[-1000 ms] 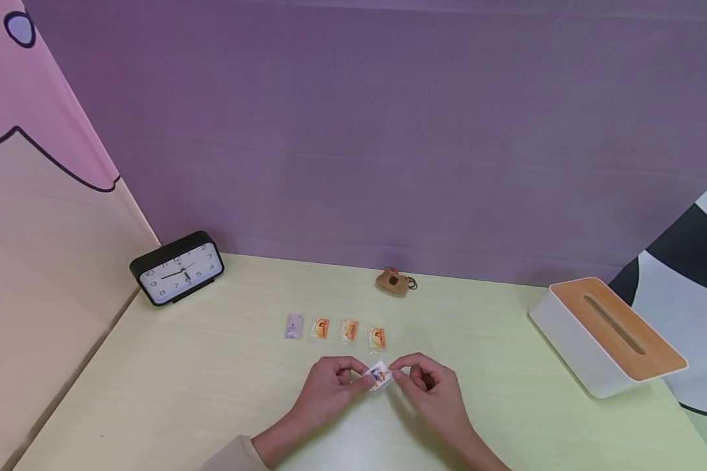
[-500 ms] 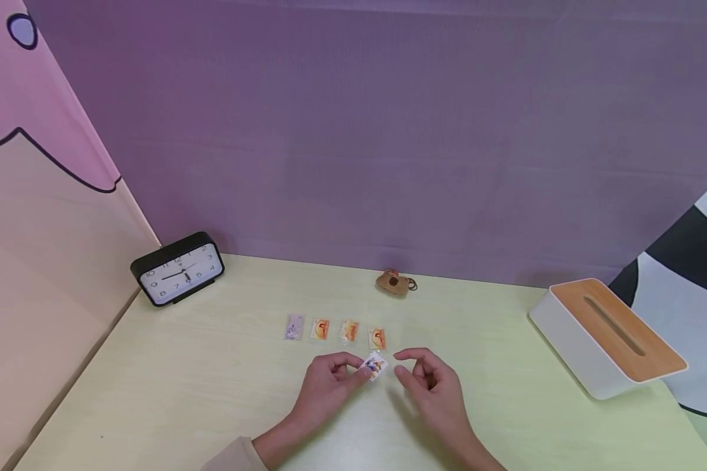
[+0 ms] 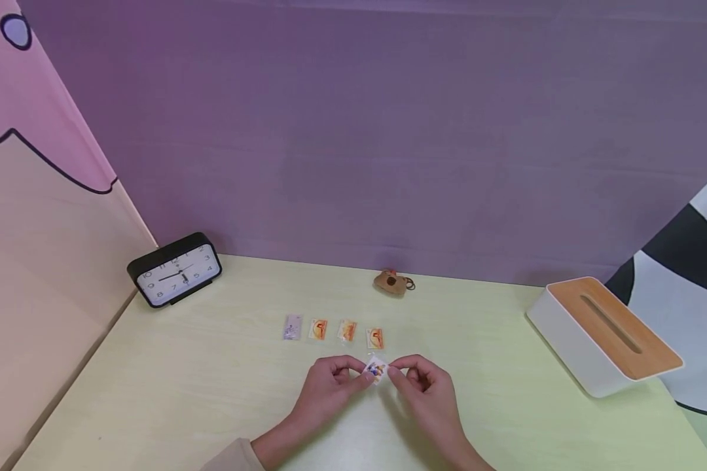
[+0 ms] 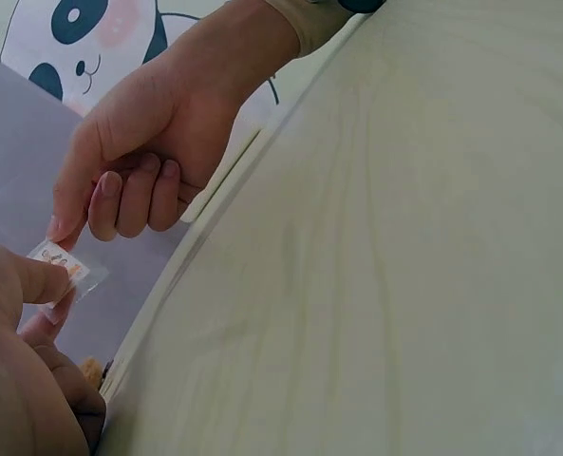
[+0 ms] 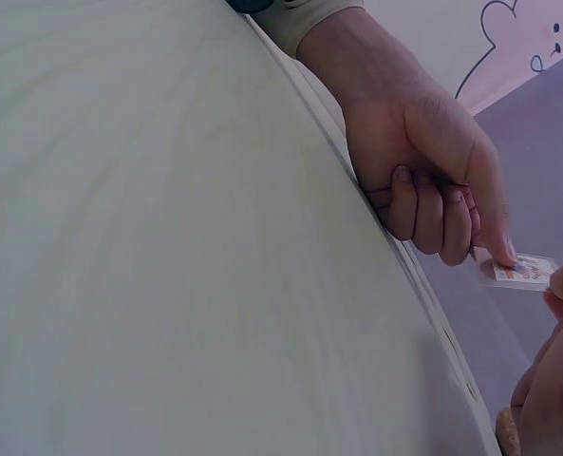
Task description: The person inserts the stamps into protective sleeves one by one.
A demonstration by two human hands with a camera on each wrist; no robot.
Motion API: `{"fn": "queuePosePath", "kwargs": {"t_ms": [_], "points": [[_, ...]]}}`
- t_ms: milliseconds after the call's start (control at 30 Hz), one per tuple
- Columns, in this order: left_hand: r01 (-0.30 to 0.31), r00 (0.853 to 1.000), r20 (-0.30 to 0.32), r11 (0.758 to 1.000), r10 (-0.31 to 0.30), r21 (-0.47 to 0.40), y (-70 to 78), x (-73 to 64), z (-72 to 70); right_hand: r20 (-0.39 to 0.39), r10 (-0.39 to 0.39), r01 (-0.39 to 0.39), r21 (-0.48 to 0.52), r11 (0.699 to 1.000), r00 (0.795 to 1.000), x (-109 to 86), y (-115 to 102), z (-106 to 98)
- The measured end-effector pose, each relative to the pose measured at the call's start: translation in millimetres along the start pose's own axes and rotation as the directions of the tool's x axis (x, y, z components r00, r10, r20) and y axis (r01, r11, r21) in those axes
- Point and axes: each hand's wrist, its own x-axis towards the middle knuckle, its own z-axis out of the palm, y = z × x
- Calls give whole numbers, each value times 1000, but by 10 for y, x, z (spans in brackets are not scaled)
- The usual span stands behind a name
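A small white stamp [image 3: 376, 370] with a blue and orange picture is held above the table in a clear plastic sleeve. My left hand [image 3: 330, 387] pinches its left side between thumb and index finger. At the opposite edge, my right hand [image 3: 429, 391] pinches it too, its other fingers curled in. The left wrist view shows clear sleeve film [image 4: 93, 277] jutting past the stamp. Beyond the hands lie a purple stamp [image 3: 292, 327] and three orange ones in a row: left [image 3: 318, 329], middle [image 3: 347, 330] and right [image 3: 375, 338].
A black desk clock [image 3: 177, 271] stands at the table's back left. Near the back edge sits a small brown pouch-like trinket [image 3: 391, 282] with a ring. To the right is a white tissue box [image 3: 607, 333] with a wooden lid. A purple cloth [image 3: 377, 144] hangs behind the table.
Half a second ago my right hand had let go, its fingers apart from the stamp; now it pinches the right edge again. My left hand has kept its hold throughout.
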Motion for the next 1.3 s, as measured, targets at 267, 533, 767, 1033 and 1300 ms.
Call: {"fn": "queuePosePath", "kwargs": {"t_ms": [267, 533, 767, 1033, 1300], "points": [[-64, 997, 56, 994, 59, 91, -16, -25, -6, -7, 21, -22, -11, 1000, 1000, 20, -17, -20], [-33, 998, 57, 994, 27, 107, -50, -90, -74, -20, 48, -49, -41, 998, 999, 130, -25, -120], [-3, 997, 77, 997, -3, 82, -54, -199, -147, -9, 107, -107, -76, 991, 994, 253, -10, -236], [-35, 994, 106, 996, 27, 78, -53, -281, -203, -17, 171, -171, -128, 977, 985, 467, 101, -329], [-37, 996, 84, 994, 28, 104, -35, -272, -188, -46, 167, -172, -198, 965, 985, 695, 189, -359]]}}
